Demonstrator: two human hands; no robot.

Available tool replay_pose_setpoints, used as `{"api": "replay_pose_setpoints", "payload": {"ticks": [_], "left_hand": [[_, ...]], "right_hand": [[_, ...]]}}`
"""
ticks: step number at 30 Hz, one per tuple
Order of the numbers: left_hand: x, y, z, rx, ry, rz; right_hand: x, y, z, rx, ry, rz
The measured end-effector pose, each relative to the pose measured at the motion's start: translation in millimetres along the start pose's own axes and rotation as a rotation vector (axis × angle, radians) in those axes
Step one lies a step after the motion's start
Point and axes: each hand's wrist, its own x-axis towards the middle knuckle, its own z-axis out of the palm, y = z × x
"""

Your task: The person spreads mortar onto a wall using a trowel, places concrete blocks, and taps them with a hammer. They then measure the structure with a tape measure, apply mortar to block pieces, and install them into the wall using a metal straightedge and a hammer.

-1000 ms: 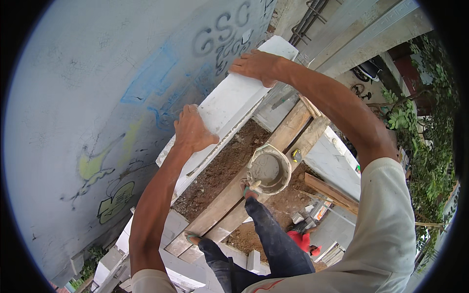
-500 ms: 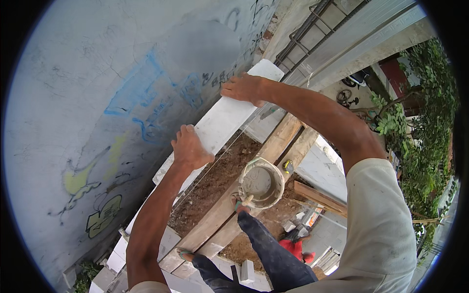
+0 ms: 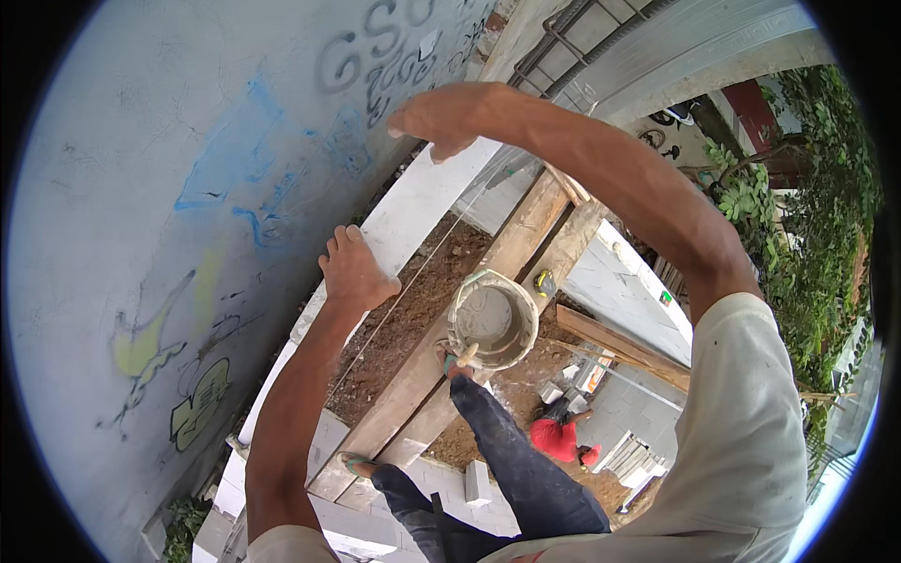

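A long white concrete block (image 3: 413,214) lies on top of the low block wall, beside the painted grey wall. My left hand (image 3: 355,272) grips its nearer end, with the fingers over the far edge and the thumb on the near side. My right hand (image 3: 436,120) is raised over the block's far end, fingers stretched out and thumb apart, holding nothing. A taut string (image 3: 399,298) runs along the near side of the block. A mortar bucket (image 3: 528,330) stands on the planks by my foot, with a tool handle (image 3: 467,355) leaning at its rim.
I stand on wooden planks (image 3: 399,413) above bare soil. A yellow tape measure (image 3: 544,281) lies on them. A rebar cage (image 3: 572,42) rises past the block's far end. Below, a person in red (image 3: 554,439) bends near stacked blocks. Graffiti covers the grey wall (image 3: 122,188).
My right hand has lifted off the block's far end and moved up and left. My left hand stays on the block. The view has shifted slightly.
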Motion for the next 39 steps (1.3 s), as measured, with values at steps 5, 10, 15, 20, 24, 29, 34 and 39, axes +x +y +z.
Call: {"api": "replay_pose_setpoints", "payload": {"ticks": [5, 10, 15, 20, 24, 29, 34, 39], "left_hand": [[4.5, -5.4, 6.5, 0.060, -0.051, 0.039], [-3.8, -61.2, 15.7, -0.026, 0.005, 0.202], [-10.2, -100.0, 4.7, -0.127, -0.322, 0.195], [-22.4, -114.4, 8.9, -0.096, -0.257, 0.186], [-28.3, -121.1, 1.5, -0.181, -0.279, 0.234], [-82.6, -163.3, -49.4, -0.460, 0.045, 0.163], [-245.1, -143.2, -117.5, -0.844, 0.734, 0.320], [-430.0, -167.6, -61.9, -0.555, 0.614, 0.196]], "right_hand": [[-95.2, -32.7, -4.0, 0.330, 0.805, -0.182], [-179.3, -108.5, 42.6, 0.989, 1.483, -0.161], [-135.1, -201.9, 211.8, 1.724, 0.915, 0.363], [-94.0, -327.5, 247.5, 1.512, 0.539, 0.232], [-41.1, -425.6, 210.3, 0.779, 0.769, -0.116], [34.7, -517.0, 177.0, 0.445, 0.935, -0.160], [86.3, -526.6, 218.9, 0.229, 0.747, 0.004], [97.2, -567.2, 194.9, 0.250, 0.479, -0.208]]}}
